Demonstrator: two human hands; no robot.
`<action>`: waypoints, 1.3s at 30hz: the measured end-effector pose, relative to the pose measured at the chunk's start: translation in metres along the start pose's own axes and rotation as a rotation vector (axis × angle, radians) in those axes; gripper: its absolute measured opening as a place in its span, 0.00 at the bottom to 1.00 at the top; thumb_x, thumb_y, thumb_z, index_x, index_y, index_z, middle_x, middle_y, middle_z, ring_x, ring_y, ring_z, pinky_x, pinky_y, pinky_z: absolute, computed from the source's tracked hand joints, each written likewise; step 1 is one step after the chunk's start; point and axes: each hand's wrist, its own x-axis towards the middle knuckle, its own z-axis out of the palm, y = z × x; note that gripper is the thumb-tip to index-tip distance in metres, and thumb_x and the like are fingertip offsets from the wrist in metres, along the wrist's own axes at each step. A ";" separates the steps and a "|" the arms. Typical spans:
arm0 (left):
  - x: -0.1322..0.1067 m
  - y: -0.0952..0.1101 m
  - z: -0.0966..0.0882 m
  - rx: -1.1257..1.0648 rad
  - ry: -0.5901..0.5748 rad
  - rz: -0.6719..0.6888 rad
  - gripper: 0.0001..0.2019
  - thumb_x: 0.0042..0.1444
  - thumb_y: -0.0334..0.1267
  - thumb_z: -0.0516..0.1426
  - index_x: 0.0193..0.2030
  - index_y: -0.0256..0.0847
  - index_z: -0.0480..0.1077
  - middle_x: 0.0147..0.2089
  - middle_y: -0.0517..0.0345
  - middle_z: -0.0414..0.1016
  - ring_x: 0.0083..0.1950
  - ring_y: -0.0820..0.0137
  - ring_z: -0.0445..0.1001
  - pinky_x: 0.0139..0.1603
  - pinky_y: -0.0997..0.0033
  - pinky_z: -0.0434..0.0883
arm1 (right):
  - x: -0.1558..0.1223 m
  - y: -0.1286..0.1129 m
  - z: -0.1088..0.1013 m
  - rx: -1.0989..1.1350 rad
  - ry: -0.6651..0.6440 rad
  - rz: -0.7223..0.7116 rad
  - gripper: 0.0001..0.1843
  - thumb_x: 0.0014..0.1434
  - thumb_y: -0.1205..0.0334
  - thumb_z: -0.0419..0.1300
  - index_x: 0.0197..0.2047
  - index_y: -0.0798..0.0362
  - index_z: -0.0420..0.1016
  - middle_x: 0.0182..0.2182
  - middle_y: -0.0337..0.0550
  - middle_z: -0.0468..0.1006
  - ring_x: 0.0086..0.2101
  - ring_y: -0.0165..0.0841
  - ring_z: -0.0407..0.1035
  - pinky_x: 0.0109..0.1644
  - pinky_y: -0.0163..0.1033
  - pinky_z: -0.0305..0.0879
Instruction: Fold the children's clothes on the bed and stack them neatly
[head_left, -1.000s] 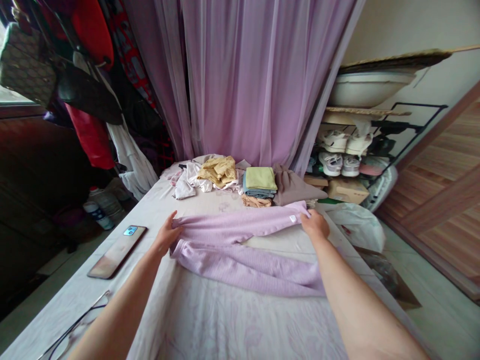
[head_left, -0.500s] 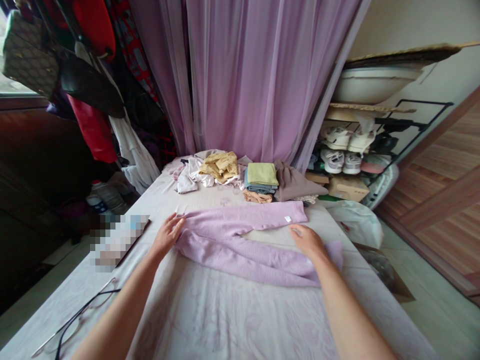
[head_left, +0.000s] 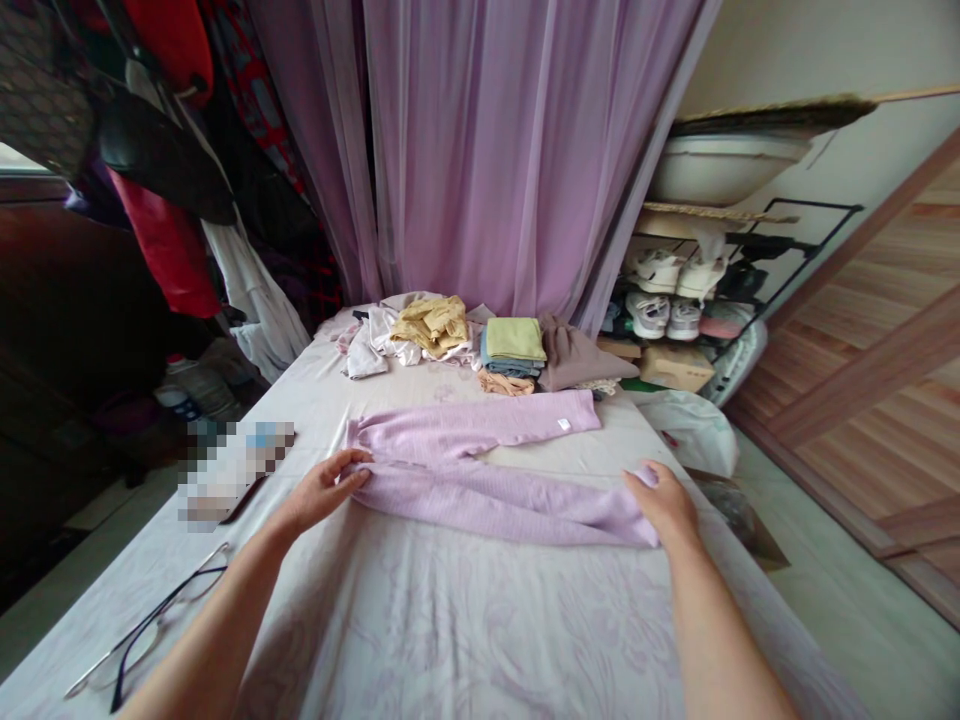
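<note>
A pair of lilac pants (head_left: pixel 480 495) lies spread on the bed, waist to the left and both legs pointing right. A small white tag shows near the cuff of the far leg. At the waist edge, my left hand (head_left: pixel 330 487) is closed, its thumb and fingers pinching the fabric. My right hand (head_left: pixel 666 508) grips the cuff end of the near leg, with a bit of cloth poking up between thumb and fingers. The near leg lies fairly straight between my hands, slightly creased toward the cuff.
Behind the pants sit a folded stack topped by a green cloth (head_left: pixel 516 338), a crumpled yellow garment (head_left: pixel 431 325) and a brown garment (head_left: pixel 581 355). Eyeglasses (head_left: pixel 150 625) and a blurred flat object (head_left: pixel 236 475) lie left. A shoe rack (head_left: pixel 675 285) stands right.
My right hand has moved right and taken hold of the near leg's cuff, and that leg now lies straighter. My left hand has closed on the waist edge. The view has shifted slightly.
</note>
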 end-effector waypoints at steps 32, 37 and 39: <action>0.024 0.006 -0.018 0.671 -0.039 -0.091 0.14 0.51 0.41 0.54 0.41 0.47 0.78 0.46 0.54 0.81 0.43 0.62 0.78 0.42 0.70 0.69 | 0.043 -0.009 -0.022 -0.407 -0.118 -0.095 0.30 0.57 0.45 0.58 0.59 0.50 0.73 0.55 0.55 0.76 0.51 0.49 0.73 0.51 0.51 0.69; 0.032 0.020 -0.005 0.708 0.054 -0.078 0.20 0.61 0.48 0.48 0.48 0.45 0.76 0.52 0.51 0.79 0.49 0.59 0.77 0.50 0.65 0.69 | 0.050 -0.056 0.002 -0.305 -0.095 -0.251 0.28 0.59 0.48 0.54 0.57 0.54 0.73 0.52 0.60 0.77 0.49 0.48 0.73 0.49 0.48 0.67; 0.036 0.018 -0.005 0.781 0.153 -0.184 0.25 0.62 0.53 0.46 0.54 0.41 0.74 0.57 0.44 0.76 0.54 0.53 0.75 0.54 0.59 0.68 | 0.059 -0.068 0.014 -0.244 -0.079 -0.316 0.30 0.60 0.48 0.52 0.56 0.62 0.73 0.49 0.68 0.77 0.47 0.50 0.73 0.47 0.50 0.66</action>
